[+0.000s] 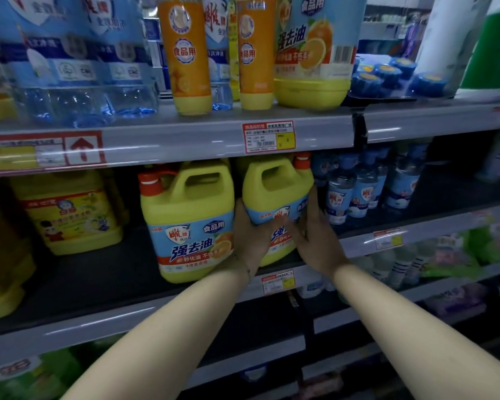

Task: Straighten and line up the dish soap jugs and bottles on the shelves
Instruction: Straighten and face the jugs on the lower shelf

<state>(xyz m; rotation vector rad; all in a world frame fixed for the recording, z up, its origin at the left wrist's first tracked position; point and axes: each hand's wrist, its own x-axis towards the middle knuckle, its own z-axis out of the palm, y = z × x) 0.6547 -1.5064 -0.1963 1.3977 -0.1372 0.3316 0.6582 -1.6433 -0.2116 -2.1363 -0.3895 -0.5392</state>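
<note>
On the middle shelf [104,287] stand two yellow dish soap jugs with red caps and blue labels. The right jug [274,189] is clasped from both sides: my left hand [250,235] presses its left face and my right hand [312,235] wraps its right side. The left jug [188,223] stands upright right beside it, touching my left hand. A third yellow jug [72,215] with a red and yellow label sits farther left and deeper in. On the upper shelf stand two orange bottles [186,53] and a large yellow bottle [315,53].
Clear blue bottles [78,67] fill the upper shelf's left. Small blue-labelled bottles [355,189] crowd the middle shelf right of the held jug. Blue round caps [387,76] lie on the upper right shelf. Price tags [269,138] hang on the shelf edges. Green packs sit lower down.
</note>
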